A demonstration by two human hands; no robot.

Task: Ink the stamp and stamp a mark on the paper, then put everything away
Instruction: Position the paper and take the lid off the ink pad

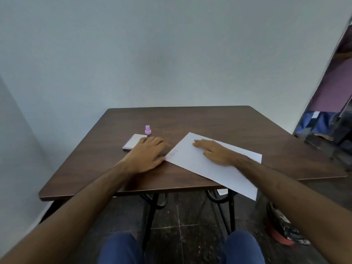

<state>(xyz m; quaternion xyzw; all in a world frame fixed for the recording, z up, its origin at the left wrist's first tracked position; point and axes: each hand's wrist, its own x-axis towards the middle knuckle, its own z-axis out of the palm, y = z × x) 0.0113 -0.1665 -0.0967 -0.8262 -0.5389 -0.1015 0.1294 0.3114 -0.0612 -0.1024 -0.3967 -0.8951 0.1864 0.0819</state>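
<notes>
A white sheet of paper point(198, 164) lies slanted on the brown table point(209, 122), its near corner hanging over the front edge. Faint round stamp marks show near its left corner. My right hand point(213, 151) rests flat on the paper, fingers spread. My left hand point(146, 153) lies flat on the table, its thumb touching the paper's left corner. Just past the left hand's fingers sits a closed white ink pad with a purple base point(133, 142). A small pink stamp point(148, 129) stands upright behind the pad, apart from both hands.
A plain wall rises behind the table. At the far right, beyond the table, are dark and blue bundled items point(323, 126). Black table legs point(150, 212) and dark tiled floor lie below, with my knees in blue trousers at the bottom and a red-and-black item on the floor point(282, 231).
</notes>
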